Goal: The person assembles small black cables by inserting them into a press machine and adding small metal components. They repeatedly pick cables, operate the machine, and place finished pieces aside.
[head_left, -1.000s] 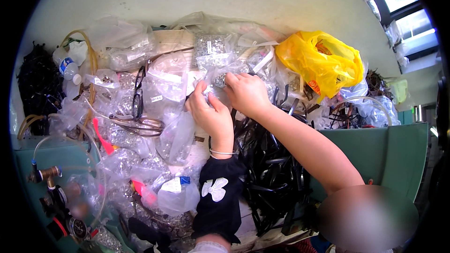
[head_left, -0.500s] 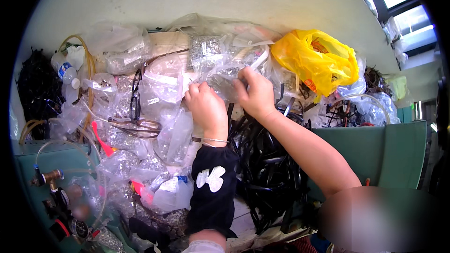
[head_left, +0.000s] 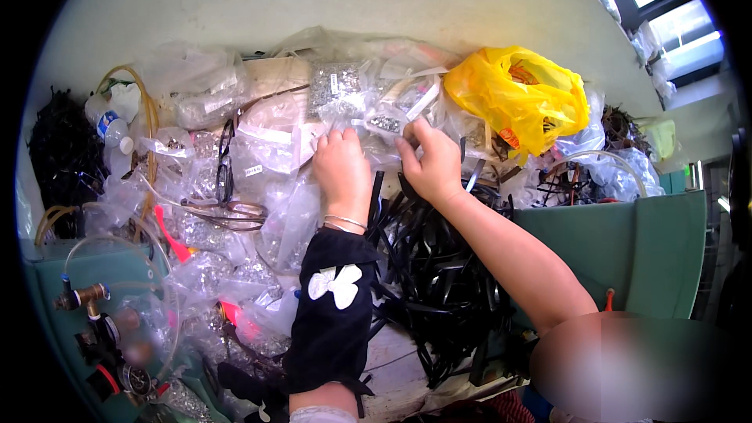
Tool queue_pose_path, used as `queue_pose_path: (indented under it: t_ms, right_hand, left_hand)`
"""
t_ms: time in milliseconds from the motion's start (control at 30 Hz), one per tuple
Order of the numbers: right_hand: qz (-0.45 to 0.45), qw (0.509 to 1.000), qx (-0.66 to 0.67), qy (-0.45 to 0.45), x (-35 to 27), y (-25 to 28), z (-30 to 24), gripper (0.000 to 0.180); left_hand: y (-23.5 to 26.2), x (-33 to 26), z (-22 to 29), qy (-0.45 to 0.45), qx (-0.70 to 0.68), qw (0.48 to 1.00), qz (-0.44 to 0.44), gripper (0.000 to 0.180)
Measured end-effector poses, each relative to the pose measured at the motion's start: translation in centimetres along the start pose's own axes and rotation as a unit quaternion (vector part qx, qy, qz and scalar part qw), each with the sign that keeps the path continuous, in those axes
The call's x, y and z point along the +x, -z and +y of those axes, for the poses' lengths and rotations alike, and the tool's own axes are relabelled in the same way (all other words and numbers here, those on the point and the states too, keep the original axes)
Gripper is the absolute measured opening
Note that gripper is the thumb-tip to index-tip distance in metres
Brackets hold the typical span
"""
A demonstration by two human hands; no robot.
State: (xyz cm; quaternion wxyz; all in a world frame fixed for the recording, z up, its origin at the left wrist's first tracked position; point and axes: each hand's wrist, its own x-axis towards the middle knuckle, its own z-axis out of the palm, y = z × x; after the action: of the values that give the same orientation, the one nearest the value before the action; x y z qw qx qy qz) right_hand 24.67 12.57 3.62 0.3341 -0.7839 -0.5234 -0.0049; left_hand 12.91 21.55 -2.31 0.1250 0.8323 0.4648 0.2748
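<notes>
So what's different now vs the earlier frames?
The right hand has shifted right, away from the left hand. The left, spread open a second ago, now has its fingers closer together. The small clear bag of shiny bits shows more plainly between them; whether either hand grips it is unclear. Yellow bag and black pile unchanged.
</notes>
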Motion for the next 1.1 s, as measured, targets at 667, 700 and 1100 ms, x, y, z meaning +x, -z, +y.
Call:
queue_pose_path:
  t_ms: [667,700,1100]
  right_hand:
    - [0.006,0.999,0.016,0.036,-0.4,0.0,-0.1,0.017]
    - [0.01,0.999,0.017,0.036,-0.5,0.0,0.1,0.017]
    - [0.074,0.996,-0.001,0.052,4.1,2.0,0.7,0.016]
  left_hand:
    - [4.0,2.6,3.0,0.005,-0.259,0.965,0.053,0.009]
    - [4.0,2.4,2.7,0.019,-0.262,0.961,0.084,0.008]
    - [3.6,6.7,2.6,0.099,-0.335,0.934,-0.078,0.028]
